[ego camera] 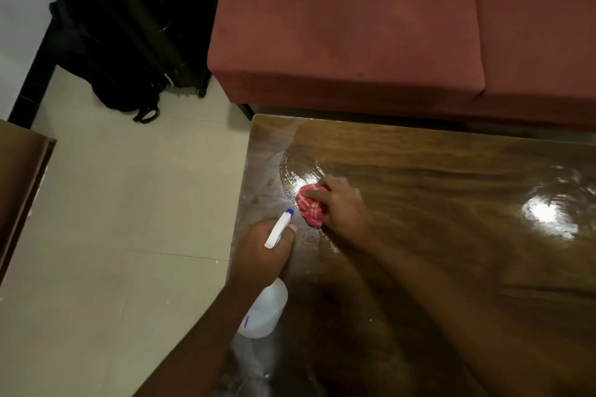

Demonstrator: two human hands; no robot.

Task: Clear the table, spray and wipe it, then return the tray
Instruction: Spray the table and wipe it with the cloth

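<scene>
A glossy dark wooden table fills the lower right, wet and streaked near its left end. My right hand presses a bunched red cloth flat on the tabletop close to the left edge. My left hand grips a white spray bottle by its neck, held over the table's left edge. Its white trigger head with a blue nozzle tip points toward the cloth. No tray is in view.
A red sofa stands right behind the table's far edge. Black bags and a dark suitcase sit on the pale tiled floor at upper left. A brown piece of furniture juts in from the left.
</scene>
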